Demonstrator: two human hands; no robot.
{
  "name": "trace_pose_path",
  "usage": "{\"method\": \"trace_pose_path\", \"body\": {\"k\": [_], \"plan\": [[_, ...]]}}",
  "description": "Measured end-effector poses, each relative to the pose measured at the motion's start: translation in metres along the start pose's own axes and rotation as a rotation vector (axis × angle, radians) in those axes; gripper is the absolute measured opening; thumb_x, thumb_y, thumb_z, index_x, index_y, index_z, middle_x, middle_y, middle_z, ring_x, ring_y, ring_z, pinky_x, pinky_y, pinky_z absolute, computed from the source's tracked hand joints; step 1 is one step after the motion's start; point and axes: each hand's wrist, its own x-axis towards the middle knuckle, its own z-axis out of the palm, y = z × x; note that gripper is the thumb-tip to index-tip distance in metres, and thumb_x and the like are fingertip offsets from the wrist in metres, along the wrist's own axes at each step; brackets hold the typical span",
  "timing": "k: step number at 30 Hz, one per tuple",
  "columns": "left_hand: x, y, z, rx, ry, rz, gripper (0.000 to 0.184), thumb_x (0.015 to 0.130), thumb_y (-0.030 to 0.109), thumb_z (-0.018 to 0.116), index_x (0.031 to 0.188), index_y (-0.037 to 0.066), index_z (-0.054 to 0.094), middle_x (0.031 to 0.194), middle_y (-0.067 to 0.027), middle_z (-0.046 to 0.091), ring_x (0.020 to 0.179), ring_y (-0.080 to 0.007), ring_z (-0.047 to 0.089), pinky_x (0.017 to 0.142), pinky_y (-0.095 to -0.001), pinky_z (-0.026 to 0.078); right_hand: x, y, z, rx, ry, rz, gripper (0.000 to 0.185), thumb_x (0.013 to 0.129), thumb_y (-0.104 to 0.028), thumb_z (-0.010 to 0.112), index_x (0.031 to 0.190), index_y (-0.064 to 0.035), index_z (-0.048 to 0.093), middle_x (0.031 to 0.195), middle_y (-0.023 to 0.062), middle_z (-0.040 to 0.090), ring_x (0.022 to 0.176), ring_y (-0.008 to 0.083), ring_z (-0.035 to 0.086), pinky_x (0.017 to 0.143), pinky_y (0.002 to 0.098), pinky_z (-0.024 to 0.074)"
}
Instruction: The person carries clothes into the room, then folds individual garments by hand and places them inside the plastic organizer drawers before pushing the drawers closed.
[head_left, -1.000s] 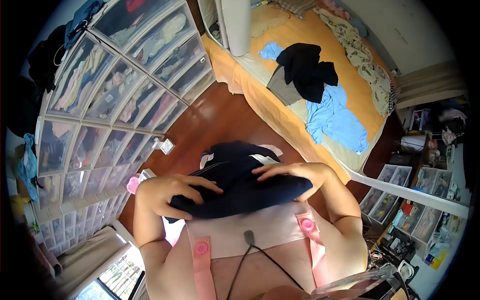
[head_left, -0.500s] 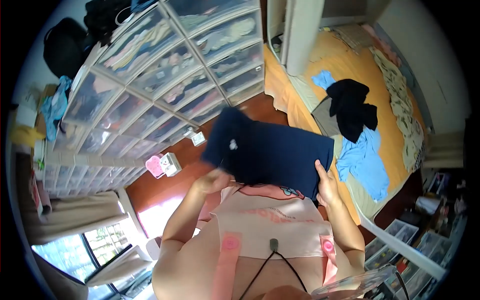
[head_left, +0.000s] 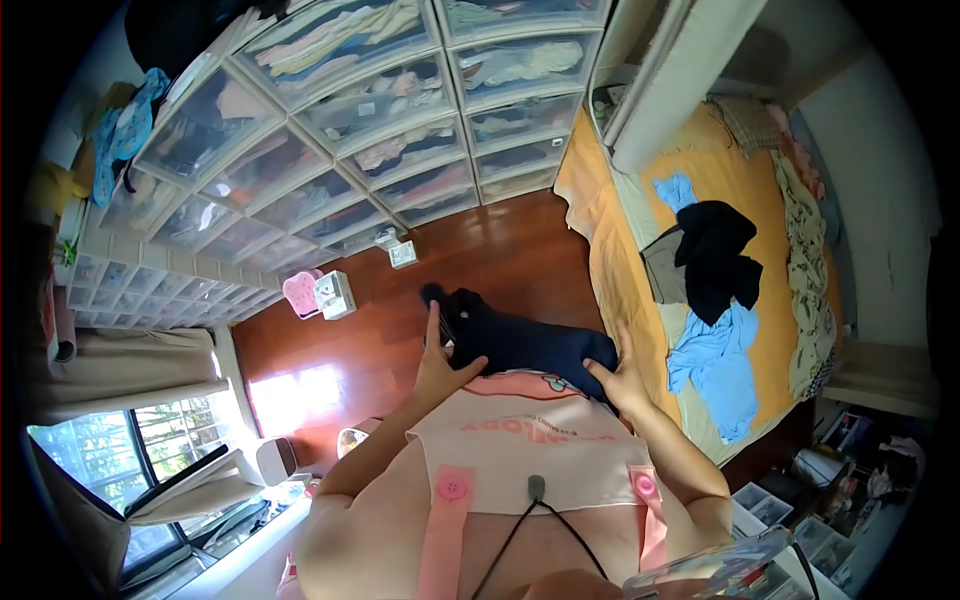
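A dark navy folded garment (head_left: 530,343) hangs in front of my apron (head_left: 530,440), gathered into a narrow bundle above the floor. A small pale mark shows near its left end. My left hand (head_left: 447,365) grips that end, thumb across the near edge and index finger pointing up along the side. At the other end my right hand (head_left: 622,378) has its thumb on the cloth, with the fingers along the outer side and partly hidden. What kind of garment it is, I cannot make out.
Clear-fronted drawers (head_left: 385,110) full of clothes line the far left. On the bed (head_left: 770,240) to the right lie a black garment (head_left: 715,255) and a light blue one (head_left: 715,360). A pink stool (head_left: 303,294) and a white box (head_left: 335,295) stand on the wooden floor.
The navy garment went from a wide, flat rectangle to a narrower bundle closer to my body. My left hand moved up onto its left end; my right hand shifted slightly inward. The view turned somewhat.
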Motion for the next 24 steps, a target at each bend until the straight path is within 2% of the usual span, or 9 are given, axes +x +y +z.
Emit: {"method": "trace_pose_path", "body": {"k": [2, 4, 8, 9, 12, 17, 20, 21, 24], "plan": [[0.005, 0.002, -0.025, 0.083, -0.034, 0.142, 0.107, 0.083, 0.006, 0.082, 0.165, 0.009, 0.012, 0.125, -0.0186, 0.068, 0.105, -0.0213, 0.071, 0.085, -0.0291, 0.058, 0.016, -0.005, -0.007, -0.102, -0.487, -0.047, 0.075, 0.085, -0.002, 0.072, 0.154, -0.0085, 0.045, 0.147, 0.0149, 0.054, 0.135, 0.0205, 0.050, 0.110, 0.0320, 0.0428], [0.008, -0.005, -0.048, 0.076, -0.069, 0.358, 0.096, 0.082, 0.007, 0.083, 0.163, 0.014, 0.031, 0.122, -0.0161, 0.071, 0.103, -0.0198, 0.072, 0.083, -0.0296, 0.058, 0.019, -0.051, 0.004, -0.215, -0.743, 0.166, 0.071, 0.081, -0.003, 0.072, 0.149, -0.0069, 0.052, 0.141, 0.0137, 0.060, 0.124, 0.0214, 0.059, 0.104, 0.0318, 0.0479], [0.024, -0.029, -0.113, 0.213, -0.349, 0.131, 0.070, 0.081, 0.012, 0.085, 0.146, 0.016, 0.057, 0.125, -0.0116, 0.070, 0.111, -0.0226, 0.069, 0.090, -0.0327, 0.056, 0.036, -0.064, 0.062, -0.537, -0.632, -0.118, 0.055, 0.075, -0.010, 0.075, 0.130, -0.0069, 0.068, 0.107, 0.0229, 0.073, 0.082, 0.0343, 0.073, 0.082, 0.0374, 0.0565], [0.027, -0.017, -0.129, 0.312, -0.326, 0.120, 0.063, 0.080, 0.015, 0.086, 0.139, 0.017, 0.064, 0.123, -0.0131, 0.069, 0.108, -0.0262, 0.069, 0.090, -0.0349, 0.056, 0.043, -0.067, 0.079, -0.662, -0.556, -0.197, 0.045, 0.075, -0.009, 0.075, 0.120, -0.0048, 0.072, 0.109, 0.0267, 0.069, 0.084, 0.0419, 0.069, 0.079, 0.0426, 0.0567], [0.049, -0.037, -0.170, 0.576, -0.180, 0.170, 0.050, 0.075, 0.026, 0.089, 0.120, 0.015, 0.073, 0.120, -0.0162, 0.068, 0.106, -0.0347, 0.068, 0.091, -0.0425, 0.055, 0.074, -0.085, 0.125, -0.902, -0.397, -0.494, 0.038, 0.077, -0.010, 0.077, 0.114, -0.0029, 0.073, 0.113, 0.0242, 0.067, 0.092, 0.0424, 0.066, 0.081, 0.0453, 0.0557], [0.095, -0.036, -0.259, 0.838, -0.081, 0.458, 0.049, 0.058, 0.034, 0.094, 0.092, 0.012, 0.066, 0.130, -0.0185, 0.059, 0.123, -0.0411, 0.057, 0.092, -0.0436, 0.051, 0.131, -0.129, 0.230, -0.329, -0.487, -0.568, 0.022, 0.089, -0.010, 0.071, 0.106, 0.0035, 0.068, 0.112, 0.0201, 0.066, 0.097, 0.0353, 0.067, 0.083, 0.0395, 0.0535], [0.123, 0.008, -0.289, 0.830, -0.094, 0.678, 0.061, 0.059, 0.035, 0.094, 0.107, 0.014, 0.063, 0.144, -0.0214, 0.052, 0.128, -0.0416, 0.056, 0.093, -0.0441, 0.051, 0.156, -0.148, 0.285, -0.444, -0.694, -0.368, 0.020, 0.094, -0.009, 0.067, 0.111, 0.0000, 0.065, 0.091, 0.0188, 0.068, 0.081, 0.0368, 0.067, 0.074, 0.0400, 0.0536], [0.136, 0.014, -0.288, 0.555, -0.219, 0.573, 0.073, 0.064, 0.036, 0.092, 0.125, 0.013, 0.059, 0.142, -0.0233, 0.057, 0.123, -0.0399, 0.061, 0.094, -0.0449, 0.053, 0.167, -0.147, 0.305, -0.413, -0.729, -0.533, 0.021, 0.093, -0.009, 0.066, 0.112, -0.0010, 0.065, 0.091, 0.0202, 0.068, 0.080, 0.0393, 0.067, 0.072, 0.0418, 0.0541], [0.185, 0.008, -0.275, 0.234, -0.578, 0.237, 0.082, 0.070, 0.035, 0.089, 0.139, 0.010, 0.054, 0.128, -0.0231, 0.067, 0.111, -0.0397, 0.067, 0.095, -0.0457, 0.054, 0.214, -0.137, 0.353, -0.380, -0.854, -0.755, 0.025, 0.093, -0.010, 0.066, 0.116, -0.0011, 0.063, 0.094, 0.0237, 0.069, 0.084, 0.0432, 0.069, 0.072, 0.0457, 0.0554]]}}
